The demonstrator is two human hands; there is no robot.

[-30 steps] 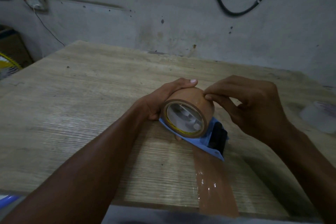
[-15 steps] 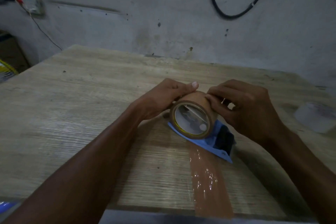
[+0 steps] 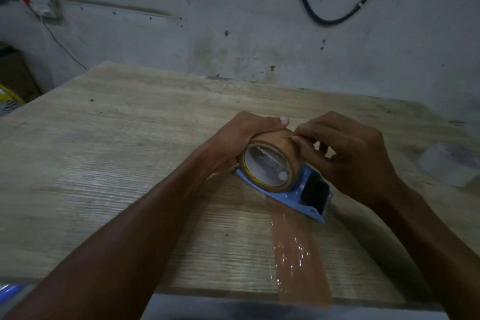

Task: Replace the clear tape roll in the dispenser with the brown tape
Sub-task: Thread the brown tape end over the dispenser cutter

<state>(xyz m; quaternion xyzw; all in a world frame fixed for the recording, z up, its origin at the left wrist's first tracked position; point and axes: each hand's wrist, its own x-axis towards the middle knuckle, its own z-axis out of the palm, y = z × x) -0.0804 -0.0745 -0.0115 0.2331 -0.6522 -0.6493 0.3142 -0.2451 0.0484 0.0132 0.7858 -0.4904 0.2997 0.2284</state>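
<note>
wooden table [image 3: 109, 153] | left hand [image 3: 241, 143] grips brown tape [image 3: 275, 161] | right hand [image 3: 348, 158] pinches it | clear roll [image 3: 449, 163] right

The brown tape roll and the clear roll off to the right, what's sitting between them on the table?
In the head view, the right hand fills the stretch between the brown tape roll and the clear roll; beyond its knuckles, only bare table shows.

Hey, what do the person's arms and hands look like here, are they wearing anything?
Both forearms are bare, with no sleeves in view. The left hand and right hand have no gloves, and no rings, watch or bracelets can be seen. Short, plain fingernails show on the left hand.
</note>
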